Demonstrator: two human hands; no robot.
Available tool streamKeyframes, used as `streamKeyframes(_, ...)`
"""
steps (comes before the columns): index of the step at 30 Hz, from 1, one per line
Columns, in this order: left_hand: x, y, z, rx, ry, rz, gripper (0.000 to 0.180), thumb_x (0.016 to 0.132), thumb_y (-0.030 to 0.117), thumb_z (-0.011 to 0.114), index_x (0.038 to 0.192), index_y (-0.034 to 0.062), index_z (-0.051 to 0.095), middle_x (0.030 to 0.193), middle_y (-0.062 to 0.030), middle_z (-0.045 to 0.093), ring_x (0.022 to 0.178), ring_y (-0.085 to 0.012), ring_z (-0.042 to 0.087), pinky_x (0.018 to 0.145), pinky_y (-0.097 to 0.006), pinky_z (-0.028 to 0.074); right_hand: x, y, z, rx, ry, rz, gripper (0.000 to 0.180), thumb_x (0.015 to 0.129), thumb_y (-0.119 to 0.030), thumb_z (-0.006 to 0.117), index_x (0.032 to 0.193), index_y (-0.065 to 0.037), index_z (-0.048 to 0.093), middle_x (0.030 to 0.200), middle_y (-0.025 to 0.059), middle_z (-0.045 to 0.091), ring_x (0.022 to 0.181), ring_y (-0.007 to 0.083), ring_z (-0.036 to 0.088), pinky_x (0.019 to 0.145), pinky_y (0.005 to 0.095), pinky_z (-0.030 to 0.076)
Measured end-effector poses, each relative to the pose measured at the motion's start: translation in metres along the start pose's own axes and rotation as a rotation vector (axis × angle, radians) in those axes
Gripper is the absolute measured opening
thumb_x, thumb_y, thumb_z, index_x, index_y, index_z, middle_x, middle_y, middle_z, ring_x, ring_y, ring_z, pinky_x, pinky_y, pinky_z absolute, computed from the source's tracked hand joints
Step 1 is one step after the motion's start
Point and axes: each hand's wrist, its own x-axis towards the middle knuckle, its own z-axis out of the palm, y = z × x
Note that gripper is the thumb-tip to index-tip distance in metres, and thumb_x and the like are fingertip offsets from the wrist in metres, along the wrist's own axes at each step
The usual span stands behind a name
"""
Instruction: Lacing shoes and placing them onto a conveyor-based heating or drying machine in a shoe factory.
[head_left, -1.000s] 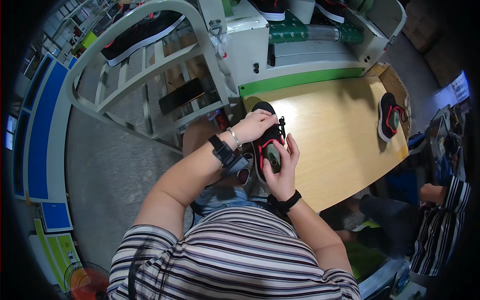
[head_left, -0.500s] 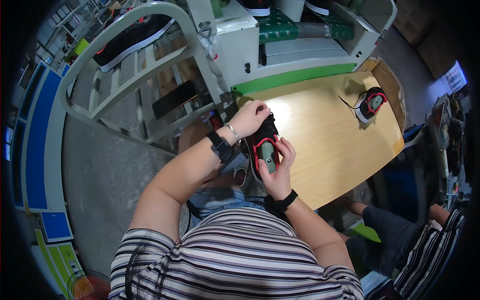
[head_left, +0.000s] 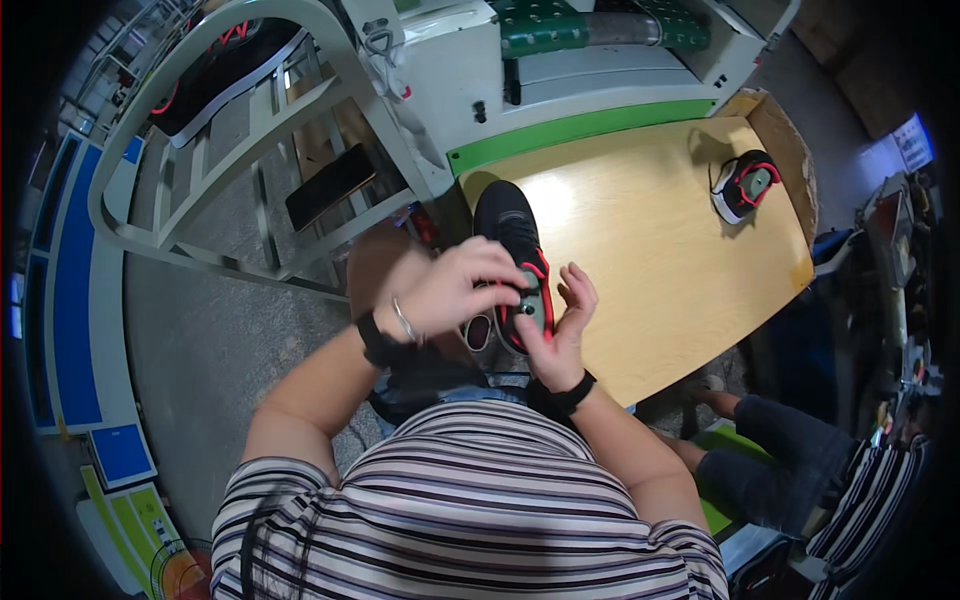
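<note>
A black shoe with red trim (head_left: 512,240) lies at the near left corner of the wooden table (head_left: 650,250), toe pointing away from me. My left hand (head_left: 450,292) is curled over the shoe's opening, fingers pinching at its grey inside. My right hand (head_left: 560,330) cups the heel from the right, thumb pressed into the opening. A second black and red shoe (head_left: 742,186) sits alone near the table's far right corner.
A white and green machine (head_left: 560,70) stands behind the table. A pale metal rack (head_left: 250,130) holding dark shoes is at the left. Another person in striped clothing (head_left: 850,520) sits at the lower right.
The view has shifted, so the shoe and both hands sit lower and more central. My left hand has moved from the shoe's toe area onto its opening.
</note>
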Motion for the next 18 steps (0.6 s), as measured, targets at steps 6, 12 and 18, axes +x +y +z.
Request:
streamKeyframes(6, -0.006, -0.01, 0.038, 0.335, 0.346, 0.035, 0.02, 0.078, 0.009, 0.08, 0.098, 0.0098, 0.078, 0.096, -0.0068, 0.062, 0.093, -0.0266, 0.056, 0.082, -0.037, 0.047, 0.017, 0.0, -0.031, -0.135, -0.023, 0.133, 0.061, 0.089, -0.017, 0.072, 0.14, -0.005, 0.042, 0.151, 0.0199, 0.031, 0.138, 0.0349, 0.035, 0.113, 0.0451, 0.033)
streamKeyframes(12, 0.036, -0.005, 0.027, 0.564, 0.35, -0.211, 0.025, 0.074, 0.004, 0.075, 0.095, 0.0075, 0.062, 0.105, -0.0129, 0.05, 0.103, -0.0352, 0.05, 0.092, -0.044, 0.041, 0.145, 0.048, -0.112, -0.669, 0.135, -0.054, 0.056, 0.082, -0.015, 0.075, 0.132, -0.007, 0.051, 0.142, 0.0229, 0.036, 0.134, 0.0415, 0.036, 0.112, 0.0492, 0.033)
streamKeyframes(18, 0.005, -0.039, 0.043, 0.019, 0.409, -0.497, 0.077, 0.076, 0.018, 0.084, 0.138, 0.0048, 0.039, 0.134, -0.0218, 0.039, 0.13, -0.0374, 0.041, 0.113, -0.045, 0.034, 0.313, 0.122, -0.233, -1.035, 0.611, 0.374, 0.101, 0.066, -0.042, 0.089, 0.147, -0.005, 0.04, 0.143, 0.0273, 0.046, 0.135, 0.0413, 0.042, 0.114, 0.0495, 0.037)
